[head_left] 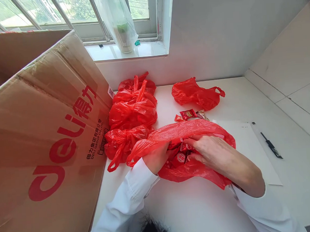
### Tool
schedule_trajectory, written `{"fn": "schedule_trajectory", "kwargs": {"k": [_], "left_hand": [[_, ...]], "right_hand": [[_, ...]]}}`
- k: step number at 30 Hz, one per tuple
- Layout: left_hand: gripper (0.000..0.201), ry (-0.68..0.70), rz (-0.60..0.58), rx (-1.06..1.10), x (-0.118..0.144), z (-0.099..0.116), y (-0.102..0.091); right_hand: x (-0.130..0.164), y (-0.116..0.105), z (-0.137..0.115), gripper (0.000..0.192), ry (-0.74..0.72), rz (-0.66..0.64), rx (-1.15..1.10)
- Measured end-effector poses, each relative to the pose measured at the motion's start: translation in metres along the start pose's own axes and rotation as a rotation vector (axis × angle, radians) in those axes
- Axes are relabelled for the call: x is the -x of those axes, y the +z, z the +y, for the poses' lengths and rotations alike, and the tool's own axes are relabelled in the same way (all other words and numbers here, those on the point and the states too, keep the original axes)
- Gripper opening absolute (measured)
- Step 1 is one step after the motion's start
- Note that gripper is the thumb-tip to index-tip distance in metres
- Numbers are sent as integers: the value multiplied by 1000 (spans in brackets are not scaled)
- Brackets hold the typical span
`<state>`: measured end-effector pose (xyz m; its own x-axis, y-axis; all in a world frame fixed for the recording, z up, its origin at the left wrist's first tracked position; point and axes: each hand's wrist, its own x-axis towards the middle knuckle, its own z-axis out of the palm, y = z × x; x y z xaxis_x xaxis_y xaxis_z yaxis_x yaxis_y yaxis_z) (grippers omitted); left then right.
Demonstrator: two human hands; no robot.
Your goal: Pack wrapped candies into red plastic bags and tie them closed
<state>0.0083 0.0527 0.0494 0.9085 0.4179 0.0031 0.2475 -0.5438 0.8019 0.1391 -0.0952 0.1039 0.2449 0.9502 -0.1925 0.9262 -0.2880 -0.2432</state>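
An opened red plastic bag (195, 127) lies in front of me with several red-wrapped candies (180, 158) inside. My left hand (158, 159) reaches into its left side; the bag's rim and the wrappers hide most of the fingers. From the right, my right hand (206, 148) dips into the same bag, its fingers apart and touching the candies, fingertips partly hidden. Just beyond the bag, a few loose candies lie on the table, among them a red one (188, 114) and a brown-patterned one (202, 115).
A large cardboard box (76, 171) stands at left. Beside it sit several knotted red bags (133, 112). Another red bag (196, 93) lies near the wall. White paper (248, 141) and a black pen (271, 146) are at right. A plastic-covered bottle (122, 30) stands on the sill.
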Motion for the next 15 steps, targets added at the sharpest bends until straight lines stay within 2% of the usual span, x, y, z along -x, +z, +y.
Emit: {"fn": "schedule_trajectory", "kwargs": {"k": [4,8,11,13,15], "left_hand": [[6,-82,-85,-36,-3,13,-20],[11,-86,-116,-4,-4,26,-32],[12,-77,-142,53,-4,32,-35],[15,-75,-155,99,-3,32,-35],[17,-79,-164,143,-3,32,-37]], "right_hand": [[-7,-3,-1,7,49,18,75],[-12,-5,-2,13,96,103,68],[-13,-7,-3,10,62,169,-62],[-13,-7,-3,7,12,166,-189],[-13,-8,-3,13,-20,146,-302]]}}
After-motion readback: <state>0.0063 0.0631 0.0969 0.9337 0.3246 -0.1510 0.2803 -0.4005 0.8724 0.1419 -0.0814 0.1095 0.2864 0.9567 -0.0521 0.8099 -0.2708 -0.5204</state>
